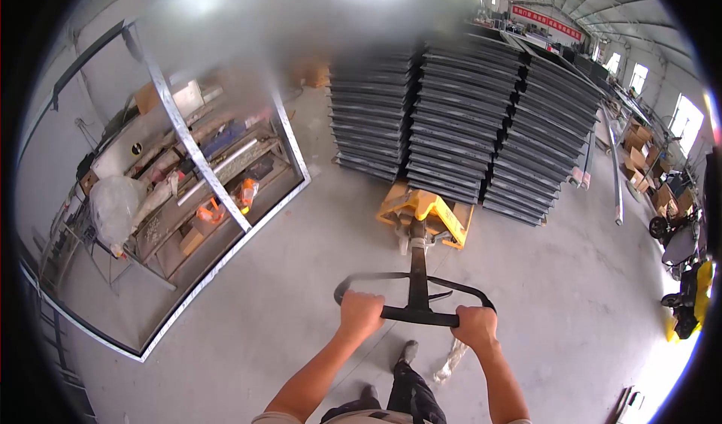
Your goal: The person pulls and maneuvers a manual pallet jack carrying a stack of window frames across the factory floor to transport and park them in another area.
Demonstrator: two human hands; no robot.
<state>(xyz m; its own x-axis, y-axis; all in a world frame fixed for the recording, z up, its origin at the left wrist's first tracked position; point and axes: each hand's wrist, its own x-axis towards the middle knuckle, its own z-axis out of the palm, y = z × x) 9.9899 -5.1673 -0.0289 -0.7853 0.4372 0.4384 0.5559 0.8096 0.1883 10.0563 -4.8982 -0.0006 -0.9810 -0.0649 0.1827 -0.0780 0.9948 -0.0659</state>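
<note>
Both my hands grip the black loop handle (417, 315) of a pallet jack. My left hand (362, 313) is closed round the left end of the bar, and my right hand (475, 326) round the right end. From the handle a dark shaft leads ahead to the yellow body (425, 206) of the pallet jack. Right beyond the body stand tall stacks of dark grey metal frames (459, 131), in three columns side by side. The jack's forks are hidden beneath the stacks.
On the left stands a large metal frame (197, 149), with a cluttered workbench (169, 225) seen through it. Long metal profiles (613, 168) and cardboard boxes (639, 153) line the right side. Clear plastic wrap (451, 361) lies on the floor near my feet.
</note>
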